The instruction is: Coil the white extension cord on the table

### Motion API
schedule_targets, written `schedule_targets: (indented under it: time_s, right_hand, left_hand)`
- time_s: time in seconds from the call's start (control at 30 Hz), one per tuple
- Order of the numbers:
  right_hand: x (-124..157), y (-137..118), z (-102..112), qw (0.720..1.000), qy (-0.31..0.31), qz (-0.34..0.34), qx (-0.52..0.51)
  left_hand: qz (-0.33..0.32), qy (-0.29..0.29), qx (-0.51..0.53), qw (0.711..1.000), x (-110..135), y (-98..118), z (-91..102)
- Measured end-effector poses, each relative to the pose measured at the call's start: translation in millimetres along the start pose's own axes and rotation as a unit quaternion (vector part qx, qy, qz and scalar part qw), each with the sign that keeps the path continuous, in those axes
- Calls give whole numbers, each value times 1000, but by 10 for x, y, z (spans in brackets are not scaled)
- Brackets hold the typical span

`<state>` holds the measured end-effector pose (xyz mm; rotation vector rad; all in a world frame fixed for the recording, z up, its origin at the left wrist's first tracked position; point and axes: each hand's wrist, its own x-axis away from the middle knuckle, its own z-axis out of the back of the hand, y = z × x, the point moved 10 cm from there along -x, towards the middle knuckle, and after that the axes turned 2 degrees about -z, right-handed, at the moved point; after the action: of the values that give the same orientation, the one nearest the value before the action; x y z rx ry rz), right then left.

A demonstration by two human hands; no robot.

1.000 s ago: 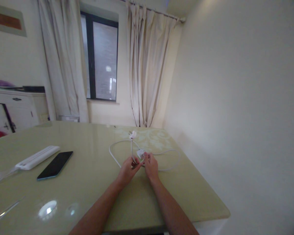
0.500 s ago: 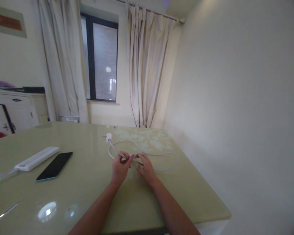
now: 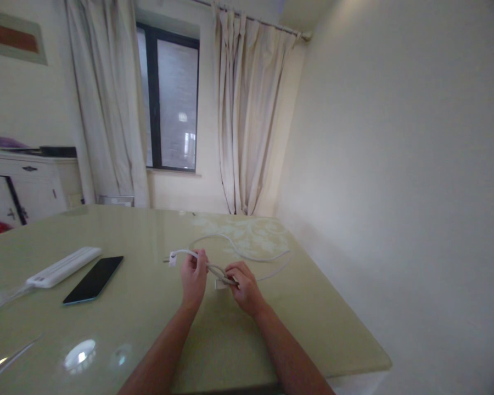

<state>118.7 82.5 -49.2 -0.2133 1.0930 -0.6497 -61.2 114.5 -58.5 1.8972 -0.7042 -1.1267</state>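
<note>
A white power cable (image 3: 253,259) lies partly in a wide loop on the table, and a stretch of it runs between my two hands. My left hand (image 3: 194,280) is closed on the cable a little behind its white plug (image 3: 172,259), whose pins point left. With bent fingers, my right hand (image 3: 243,284) grips a bunched, crossed part of the cable. Just below that bunch a small white block (image 3: 220,284) shows, partly covered by the cable; whether it is attached cannot be made out.
On the left of the glossy green table (image 3: 148,307) lie a white power strip (image 3: 63,267) with its cord and a black phone (image 3: 94,280). A thin shiny object (image 3: 10,359) is at the near left. A wall (image 3: 395,192) borders the right side.
My hands have moved apart, with a bunched length of cable now between them. The plug has shifted left and nearer to me. The loop on the table has drawn in slightly.
</note>
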Motion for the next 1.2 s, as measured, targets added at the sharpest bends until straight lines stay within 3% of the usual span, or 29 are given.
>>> schedule_targets:
  time_s: [0.07, 0.17, 0.3, 0.4, 0.5, 0.57, 0.63, 0.73, 0.8, 0.93, 1.07, 1.2]
  right_hand:
    - [-17, -5, -20, 999, -9, -16, -38]
    - [-10, 92, -30, 986, -14, -94, -140]
    - [95, 200, -106, 945, -11, -188, -268]
    - [185, 278, -206, 915, 0, -223, -335]
    - [210, 321, -202, 942, 9, -193, -273]
    - [186, 244, -157, 979, -7, -120, -165]
    - [172, 122, -103, 998, -19, -41, -35]
    - [164, -74, -33, 990, -26, 45, 129]
    - [167, -225, -13, 978, -28, 96, 183]
    - [169, -405, 27, 972, -7, 137, 190]
    - [118, -314, 192, 985, 70, 84, 131]
    - [52, -140, 308, 990, 115, 32, 71]
  left_hand:
    - [15, 2, 4, 1000, -17, -15, 3]
    - [32, -11, 11, 999, -17, -49, -33]
    - [53, -80, 18, 995, 4, -175, -178]
    - [86, -97, 19, 991, -4, -330, -195]
    - [117, -92, 26, 989, -20, -454, -171]
    - [134, -97, 32, 986, -12, -510, -184]
    - [148, -106, 32, 983, 10, -551, -210]
    - [162, -110, 31, 980, 40, -610, -231]
    - [163, -108, 36, 980, 46, -645, -232]
    - [186, -91, 73, 976, 33, -753, -201]
    - [265, -23, 159, 951, 9, -914, -112]
    - [267, 33, 190, 944, -74, -919, -66]
